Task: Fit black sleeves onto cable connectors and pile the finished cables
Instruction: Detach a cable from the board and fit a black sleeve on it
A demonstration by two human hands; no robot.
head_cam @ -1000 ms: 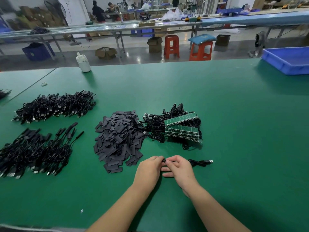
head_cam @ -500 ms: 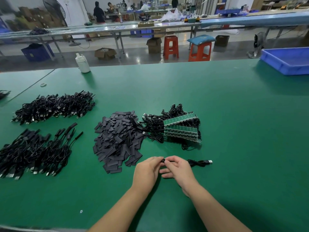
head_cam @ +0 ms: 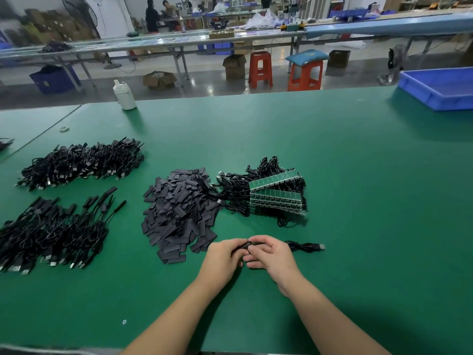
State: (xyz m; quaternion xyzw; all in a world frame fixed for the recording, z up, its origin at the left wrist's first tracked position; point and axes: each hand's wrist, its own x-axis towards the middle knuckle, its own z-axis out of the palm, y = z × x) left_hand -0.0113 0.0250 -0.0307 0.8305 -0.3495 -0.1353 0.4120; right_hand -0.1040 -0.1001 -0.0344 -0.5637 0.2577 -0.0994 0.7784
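Note:
My left hand (head_cam: 225,254) and my right hand (head_cam: 271,254) meet over the green table, fingertips together on a black sleeve (head_cam: 247,245) at one end of a black cable (head_cam: 302,246). The cable trails right and ends in a silver USB plug (head_cam: 321,247) lying on the table. A heap of loose black sleeves (head_cam: 179,211) lies just beyond my left hand. To its right sits a bundle of cables with green circuit boards (head_cam: 276,196). Two piles of black cables lie at the left, one near (head_cam: 51,231) and one farther back (head_cam: 82,165).
A white bottle (head_cam: 125,95) stands at the far edge of the green table (head_cam: 358,201). A blue tray (head_cam: 440,88) sits at the back right. Beyond the table are red stools, cardboard boxes and other workbenches with people.
Both hands stay at the same spot, working the sleeve at the cable end. My right fingers have shifted slightly over the sleeve. The cable's plug end has not moved.

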